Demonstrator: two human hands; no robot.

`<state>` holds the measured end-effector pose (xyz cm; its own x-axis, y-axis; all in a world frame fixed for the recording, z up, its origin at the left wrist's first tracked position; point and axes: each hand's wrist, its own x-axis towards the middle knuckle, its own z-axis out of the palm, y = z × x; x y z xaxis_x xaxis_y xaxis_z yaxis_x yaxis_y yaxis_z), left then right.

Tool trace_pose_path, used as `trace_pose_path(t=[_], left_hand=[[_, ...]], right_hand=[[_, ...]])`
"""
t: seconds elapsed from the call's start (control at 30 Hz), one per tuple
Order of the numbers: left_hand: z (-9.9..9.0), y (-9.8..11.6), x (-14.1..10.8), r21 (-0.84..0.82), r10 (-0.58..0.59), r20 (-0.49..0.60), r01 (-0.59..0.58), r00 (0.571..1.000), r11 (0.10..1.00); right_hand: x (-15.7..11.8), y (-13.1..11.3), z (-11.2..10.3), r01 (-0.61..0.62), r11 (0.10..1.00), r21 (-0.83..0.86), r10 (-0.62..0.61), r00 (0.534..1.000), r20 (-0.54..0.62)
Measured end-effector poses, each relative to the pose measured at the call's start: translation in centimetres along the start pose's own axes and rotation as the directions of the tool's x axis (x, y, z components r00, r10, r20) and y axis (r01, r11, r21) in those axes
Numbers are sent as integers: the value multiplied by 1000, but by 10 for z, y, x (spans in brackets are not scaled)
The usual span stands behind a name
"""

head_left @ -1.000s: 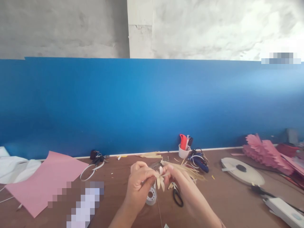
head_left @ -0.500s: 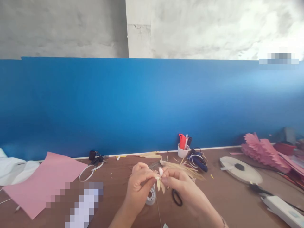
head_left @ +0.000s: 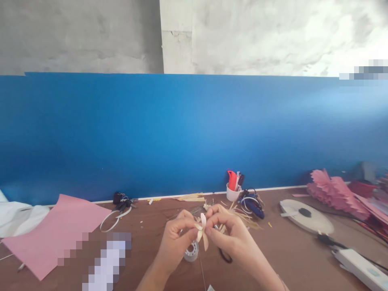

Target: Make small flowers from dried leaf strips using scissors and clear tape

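Observation:
A small cream flower (head_left: 202, 228) with several narrow petals is held between my two hands, above the brown table. My left hand (head_left: 179, 238) pinches a petal at its left side. From the right, my right hand (head_left: 227, 230) closes thumb and fingers at the flower's right edge. A thin stem (head_left: 202, 266) runs down below the flower. Just under my left hand lies a roll of tape (head_left: 191, 252). Black scissor handles (head_left: 224, 256) show partly beneath my right hand. Pale dried strips (head_left: 247, 218) lie behind my right hand.
A white cup (head_left: 233, 192) with red-handled tools stands by the blue partition (head_left: 169, 133). Pink paper (head_left: 60, 234) lies left. A cream disc (head_left: 306, 218), pleated pink paper (head_left: 336, 196) and a white power strip (head_left: 360, 268) are at right.
The flower has turned and its petals now spread wider apart. My right hand has shifted slightly, with its fingers raised higher, and covers more of the black scissor handles.

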<state>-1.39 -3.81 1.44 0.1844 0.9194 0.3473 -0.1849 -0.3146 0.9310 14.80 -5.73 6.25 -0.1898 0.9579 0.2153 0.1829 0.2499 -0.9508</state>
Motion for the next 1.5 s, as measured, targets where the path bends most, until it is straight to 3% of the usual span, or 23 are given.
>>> trace_pose_path(t=[0.23,0.47,0.6,0.77,0.87,1.03,1.2,1.5], left_hand=[[8,4,-3,-195,-53,-80,36,995,980],[15,9,-3,-408,-220,-28,190,975,893],[13,9,-3,-325,-211,-42,186,977,927],[12,6,-5,-48,28,-155,-36,987,998],[14,2,-7,40,135,-180,-130,974,991],[16,-1,-8,117,193,-199,-172,961,978],[16,1,-7,198,319,-171,-285,932,938],[17,0,-10,185,213,-230,-172,950,968]], right_hand=[[-2,3,5,166,981,-98,-177,977,-115],[-4,1,5,271,932,-239,-296,952,-75],[-4,1,5,287,919,-269,-317,946,-75],[-2,3,7,267,929,-258,-305,944,-122],[-2,3,8,254,935,-247,-294,946,-139],[-1,4,10,203,968,-144,-228,957,-180],[0,8,12,172,985,-33,-175,966,-190],[-1,2,13,131,990,-54,-138,972,-189]])
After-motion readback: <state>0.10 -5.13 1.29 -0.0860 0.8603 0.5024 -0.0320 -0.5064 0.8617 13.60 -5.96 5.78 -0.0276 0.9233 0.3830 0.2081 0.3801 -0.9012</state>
